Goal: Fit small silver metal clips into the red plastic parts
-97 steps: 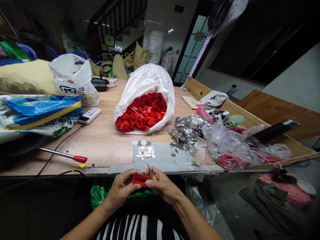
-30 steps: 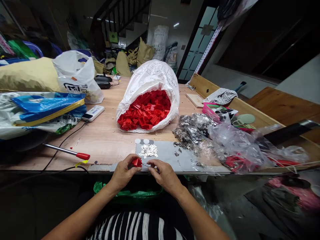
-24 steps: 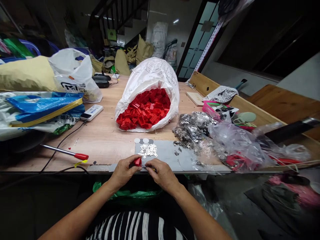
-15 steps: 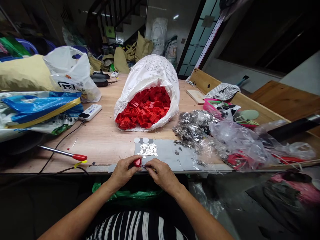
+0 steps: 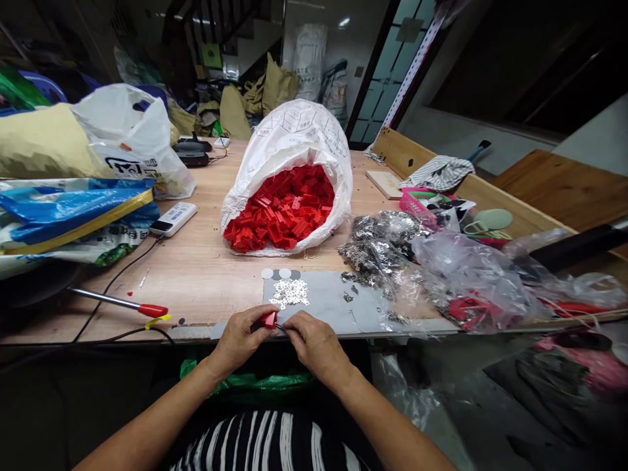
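Pinched between the thumb and fingers of my left hand (image 5: 244, 335) is a small red plastic piece (image 5: 269, 320) at the table's front edge. My right hand (image 5: 316, 340) grips a thin metal-shafted tool (image 5: 279, 326), its tip touching or very close to the red piece. Fingers cover most of the tool, so its kind is unclear. Just beyond my hands, a pile of small silvery-white metal parts (image 5: 290, 293) lies on a grey mat (image 5: 328, 294). Farther back, a white woven sack (image 5: 304, 124) lies on its side, its mouth full of similar red pieces (image 5: 289, 212).
On the right are clear plastic bags of dark metal parts (image 5: 375, 252) and a pink basket (image 5: 417, 204). A red-handled rod (image 5: 152, 310), a cable and a white power bank-like device (image 5: 173, 219) lie left. Bags (image 5: 78, 219) crowd the far left.
The view has shifted slightly. My right hand has turned a little around the tool, while the red piece stays in my left hand.
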A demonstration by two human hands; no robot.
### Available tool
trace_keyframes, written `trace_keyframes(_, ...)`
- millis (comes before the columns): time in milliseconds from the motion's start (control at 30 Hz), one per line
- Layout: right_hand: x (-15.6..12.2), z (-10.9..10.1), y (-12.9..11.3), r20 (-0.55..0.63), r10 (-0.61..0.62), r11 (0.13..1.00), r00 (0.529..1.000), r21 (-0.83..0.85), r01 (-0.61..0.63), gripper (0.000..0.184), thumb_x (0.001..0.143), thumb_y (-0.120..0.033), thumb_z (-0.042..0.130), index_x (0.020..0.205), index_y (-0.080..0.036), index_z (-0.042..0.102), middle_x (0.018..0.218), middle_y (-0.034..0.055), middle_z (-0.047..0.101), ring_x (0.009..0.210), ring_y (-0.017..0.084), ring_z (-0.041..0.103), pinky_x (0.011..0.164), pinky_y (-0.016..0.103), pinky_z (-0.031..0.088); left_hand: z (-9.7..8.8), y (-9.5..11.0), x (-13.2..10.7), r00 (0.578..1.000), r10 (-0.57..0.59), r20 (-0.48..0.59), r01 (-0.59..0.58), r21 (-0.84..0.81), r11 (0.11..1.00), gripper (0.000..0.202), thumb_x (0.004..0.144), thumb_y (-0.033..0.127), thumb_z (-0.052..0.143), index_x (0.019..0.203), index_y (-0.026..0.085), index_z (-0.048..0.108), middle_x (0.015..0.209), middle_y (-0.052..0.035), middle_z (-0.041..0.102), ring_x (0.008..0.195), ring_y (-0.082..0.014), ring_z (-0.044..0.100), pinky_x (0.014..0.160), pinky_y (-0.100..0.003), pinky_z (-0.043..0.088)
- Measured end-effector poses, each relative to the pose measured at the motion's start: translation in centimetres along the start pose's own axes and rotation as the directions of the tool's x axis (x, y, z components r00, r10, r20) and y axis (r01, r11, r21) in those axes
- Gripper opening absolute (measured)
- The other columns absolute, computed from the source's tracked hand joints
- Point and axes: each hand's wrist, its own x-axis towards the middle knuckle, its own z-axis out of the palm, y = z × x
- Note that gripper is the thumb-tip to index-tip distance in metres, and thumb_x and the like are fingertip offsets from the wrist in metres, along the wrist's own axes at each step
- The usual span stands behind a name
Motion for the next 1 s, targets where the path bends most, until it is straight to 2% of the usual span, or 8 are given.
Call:
trace_keyframes(133, 0.0, 0.3, -1.7, -0.028, 0.127, 0.982, 0.991, -0.139, -0.13, 0.014, 0.088, -0.013, 0.051, 0.09, -0.022, 0.062, 0.09, 0.0023, 0.063, 0.081, 0.017, 0.062, 0.07, 0.026, 0.045, 0.1, 0.0, 0.1, 1.0, 0.005, 0.022, -0.005, 0.009, 1.0, 0.033, 0.077, 0.023, 0.066, 0.11, 0.023, 0.065, 0.105, -0.0034, 0.071, 0.094, -0.0196, 0.066, 0.087, -0.032, 0.049)
trace_keyframes(300, -0.4, 0.3, -1.6, 0.001, 0.09, 0.98, 0.996, -0.177, -0.088, 0.016, 0.091, -0.019, 0.048, 0.102, -0.023, 0.059, 0.093, 0.0022, 0.061, 0.085, 0.018, 0.061, 0.071, 0.026, 0.045, 0.2, 0.1, -0.2, 1.0, 0.007, 0.012, -0.007, -0.025, 1.0, 0.031, 0.077, 0.023, 0.066, 0.108, 0.021, 0.063, 0.101, -0.003, 0.07, 0.092, -0.0185, 0.065, 0.085, -0.03, 0.048)
trace_keyframes(400, -1.0, 0.0, -0.8, -0.005, 0.04, 0.996, 0.999, -0.086, -0.04, 0.022, 0.094, -0.02, 0.043, 0.111, -0.024, 0.055, 0.099, 0.0036, 0.059, 0.09, 0.018, 0.059, 0.077, 0.028, 0.045, 0.1, 0.5, -0.7, 1.0, 0.011, -0.01, -0.012, -0.066, 0.998, 0.028, 0.077, 0.022, 0.067, 0.104, 0.021, 0.063, 0.099, -0.0027, 0.069, 0.09, -0.0183, 0.064, 0.084, -0.03, 0.048)
trace_keyframes(533, -1.6, -0.8, 0.0, -0.017, 0.005, 0.995, 1.0, 0.095, -0.003, 0.02, 0.096, -0.02, 0.038, 0.11, -0.024, 0.051, 0.106, 0.0037, 0.057, 0.095, 0.017, 0.056, 0.083, 0.029, 0.043, -0.1, 1.2, -1.5, 0.999, -0.001, -0.047, -0.006, -0.146, 0.989, 0.026, 0.076, 0.021, 0.068, 0.1, 0.022, 0.063, 0.102, -0.0039, 0.067, 0.095, -0.0197, 0.062, 0.087, -0.031, 0.046)
trace_keyframes(700, -2.2, -1.8, -0.5, 0.074, 0.034, 0.966, 0.997, 0.255, -0.052, 0.019, 0.095, -0.02, 0.037, 0.111, -0.025, 0.047, 0.088, -0.0009, 0.061, 0.079, 0.015, 0.056, 0.074, 0.027, 0.042, -0.3, 2.4, -2.2, 0.992, -0.079, -0.097, 0.043, -0.334, 0.942, 0.029, 0.072, 0.02, 0.073, 0.099, 0.021, 0.063, 0.103, -0.004, 0.066, 0.096, -0.0195, 0.062, 0.088, -0.029, 0.046)
trace_keyframes(767, -2.2, -2.0, -1.1, 0.108, 0.014, 0.949, 0.994, 0.311, -0.048, 0.026, 0.096, -0.021, 0.036, 0.121, -0.026, 0.044, 0.078, -0.0035, 0.06, 0.072, 0.013, 0.055, 0.072, 0.026, 0.041, -0.2, 3.0, -2.3, 0.982, -0.169, -0.086, 0.109, -0.471, 0.875, 0.035, 0.071, 0.021, 0.074, 0.104, 0.021, 0.063, 0.102, -0.0036, 0.067, 0.093, -0.0185, 0.063, 0.087, -0.029, 0.047)
trace_keyframes(833, -2.2, -2.0, -1.5, 0.135, -0.013, 0.937, 0.991, 0.349, -0.035, 0.036, 0.096, -0.021, 0.037, 0.132, -0.028, 0.038, 0.072, -0.0056, 0.06, 0.068, 0.012, 0.055, 0.072, 0.025, 0.04, -0.2, 3.7, -2.4, 0.959, -0.281, -0.035, 0.193, -0.646, 0.738, 0.031, 0.074, 0.023, 0.073, 0.103, 0.02, 0.063, 0.099, -0.0039, 0.068, 0.091, -0.0172, 0.064, 0.086, -0.027, 0.047)
trace_keyframes(1000, -1.9, -1.7, -2.4, 0.137, -0.045, 0.929, 0.99, 0.37, -0.009, 0.042, 0.096, -0.024, 0.041, 0.137, -0.029, 0.039, 0.065, -0.0066, 0.058, 0.062, 0.011, 0.053, 0.068, 0.023, 0.04, -0.1, 4.7, -2.8, 0.888, -0.396, 0.232, 0.332, -0.92, 0.206, 0.01, 0.079, 0.023, 0.069, 0.078, 0.014, 0.065, 0.084, -0.0049, 0.072, 0.083, -0.0152, 0.068, 0.086, -0.027, 0.05)
